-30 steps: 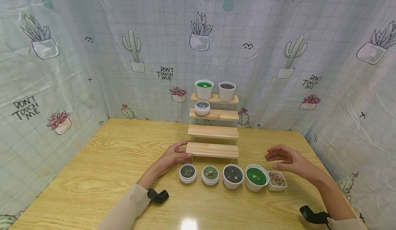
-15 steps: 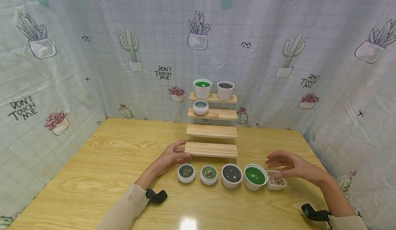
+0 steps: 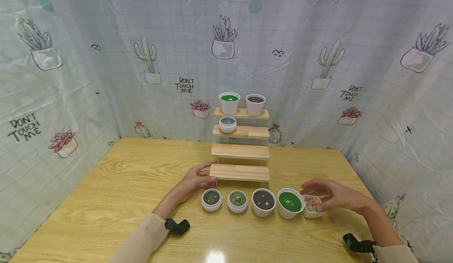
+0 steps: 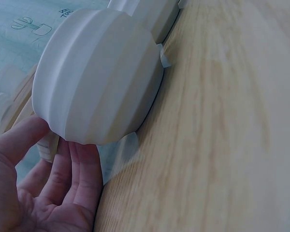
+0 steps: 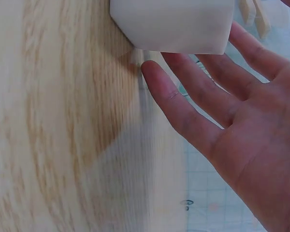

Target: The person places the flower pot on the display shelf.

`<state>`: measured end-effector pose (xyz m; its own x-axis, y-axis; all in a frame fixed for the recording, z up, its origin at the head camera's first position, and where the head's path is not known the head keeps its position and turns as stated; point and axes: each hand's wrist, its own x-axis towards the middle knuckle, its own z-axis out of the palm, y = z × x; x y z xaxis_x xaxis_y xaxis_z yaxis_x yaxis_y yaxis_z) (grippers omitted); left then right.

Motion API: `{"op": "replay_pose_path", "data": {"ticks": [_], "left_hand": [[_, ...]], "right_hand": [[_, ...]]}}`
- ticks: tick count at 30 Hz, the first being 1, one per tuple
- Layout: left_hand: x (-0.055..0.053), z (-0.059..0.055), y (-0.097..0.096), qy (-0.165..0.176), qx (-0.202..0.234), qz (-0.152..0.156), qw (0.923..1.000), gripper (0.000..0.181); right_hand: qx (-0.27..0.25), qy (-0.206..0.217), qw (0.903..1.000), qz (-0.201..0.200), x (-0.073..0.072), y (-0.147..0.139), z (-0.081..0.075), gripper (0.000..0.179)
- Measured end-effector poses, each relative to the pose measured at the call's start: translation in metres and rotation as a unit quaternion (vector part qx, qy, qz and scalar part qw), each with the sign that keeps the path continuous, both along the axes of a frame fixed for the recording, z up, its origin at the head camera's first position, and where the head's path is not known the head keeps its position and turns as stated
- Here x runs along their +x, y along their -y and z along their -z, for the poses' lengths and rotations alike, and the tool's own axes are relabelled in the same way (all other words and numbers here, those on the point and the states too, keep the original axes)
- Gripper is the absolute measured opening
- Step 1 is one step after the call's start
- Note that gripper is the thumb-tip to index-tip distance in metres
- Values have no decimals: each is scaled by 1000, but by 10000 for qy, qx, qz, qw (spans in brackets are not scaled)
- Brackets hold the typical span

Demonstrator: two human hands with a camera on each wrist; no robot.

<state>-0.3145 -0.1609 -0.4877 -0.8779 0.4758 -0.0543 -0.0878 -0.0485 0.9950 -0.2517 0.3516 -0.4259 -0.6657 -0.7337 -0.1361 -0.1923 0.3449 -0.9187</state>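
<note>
My left hand (image 3: pixel 196 179) grips the left end of the lowest board (image 3: pixel 239 172) of a tiered wooden display stand, thumb in front and fingers behind. In the left wrist view, a ribbed white pot (image 4: pixel 96 77) partly hides that grip. My right hand (image 3: pixel 334 195) is at a small square white pot (image 3: pixel 312 214) filled with pinkish-brown grains, its thumb near the right side and its fingers over the far side. The right wrist view has the extended fingers (image 5: pixel 193 104) just beyond the wall of this square pot (image 5: pixel 174 24).
In a row left of the square pot stand a green-filled cup (image 3: pixel 289 212), a dark-filled cup (image 3: pixel 263 212) and two low round pots, one green-speckled (image 3: pixel 237 208). The stand's top board bears two cups; a small round pot (image 3: pixel 227 127) sits one board below. A printed curtain (image 3: pixel 177 27) hangs behind.
My right hand has come down and slightly left, from above the square pot to around it. The left hand keeps its place on the stand. The whole view shifts slightly.
</note>
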Motion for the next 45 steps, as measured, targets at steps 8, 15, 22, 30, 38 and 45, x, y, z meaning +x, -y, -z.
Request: {"op": "replay_pose_path", "data": {"ticks": [8, 15, 22, 30, 38, 45], "left_hand": [[0, 0, 0, -53, 46, 33, 10000, 79], [0, 1, 0, -69, 20, 28, 10000, 78], [-2, 2, 0, -69, 8, 37, 10000, 78], [-3, 2, 0, -30, -21, 19, 10000, 79], [-2, 3, 0, -24, -12, 9, 10000, 79], [-3, 3, 0, -36, -40, 8, 10000, 79]], "right_hand": [[1, 7, 10000, -49, -1, -2, 5, 68], [164, 66, 9998, -38, -3, -3, 7, 71], [347, 132, 9993, 19, -2, -5, 9, 74], [144, 392, 9991, -52, -4, -6, 13, 77], [33, 517, 9984, -228, -7, -6, 16, 74], [56, 495, 9984, -279, -5, -6, 16, 73]]}}
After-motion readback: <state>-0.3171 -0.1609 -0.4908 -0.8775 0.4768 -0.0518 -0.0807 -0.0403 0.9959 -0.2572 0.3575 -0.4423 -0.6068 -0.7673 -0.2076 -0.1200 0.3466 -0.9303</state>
